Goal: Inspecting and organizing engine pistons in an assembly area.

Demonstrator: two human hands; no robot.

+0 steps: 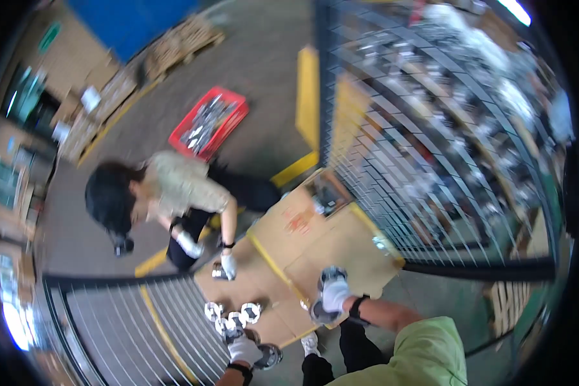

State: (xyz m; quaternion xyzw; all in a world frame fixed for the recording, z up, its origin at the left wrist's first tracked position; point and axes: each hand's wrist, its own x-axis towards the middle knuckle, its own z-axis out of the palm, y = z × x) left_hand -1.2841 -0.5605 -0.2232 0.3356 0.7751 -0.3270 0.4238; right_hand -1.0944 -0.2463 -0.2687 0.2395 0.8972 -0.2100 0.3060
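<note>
My left hand [243, 350], in a white glove, is closed around a shiny metal part with round ends [270, 356] at the near edge of a cardboard surface [270, 309]. Farther right, my gloved right hand [336, 296] is closed around a similar dark, shiny metal part [325, 313]; its two rounded ends stick out on either side of the glove. Just beyond my left hand, several round silvery parts [251, 312] sit close together on the cardboard. Blur and my gloves hide the finer shape of both held parts.
Across the cardboard, a co-worker [186, 186] in white gloves bends over another metal part [220, 271]. An open box [328, 192] stands at the far corner. Black wire fencing [424, 174] flanks the cardboard. A red crate [209, 122] of metal pieces rests on the floor.
</note>
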